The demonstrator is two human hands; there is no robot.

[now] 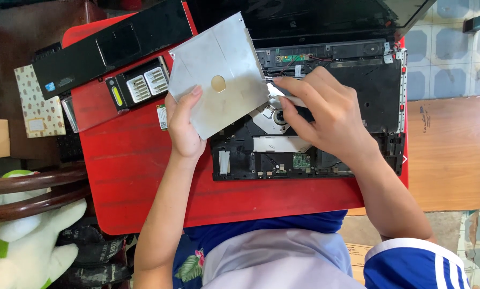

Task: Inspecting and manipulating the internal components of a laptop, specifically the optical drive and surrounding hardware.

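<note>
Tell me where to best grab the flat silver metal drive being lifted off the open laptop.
Take the silver drive by its bare near edge, coming from the left, thumb on top, as the left hand does. It is thin, flat and tilted up. The right hand works at its right corner, above the laptop.

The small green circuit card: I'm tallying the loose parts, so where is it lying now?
In the head view the small green circuit card lies on the red table, just left of the left hand, below the black battery pack.
</note>
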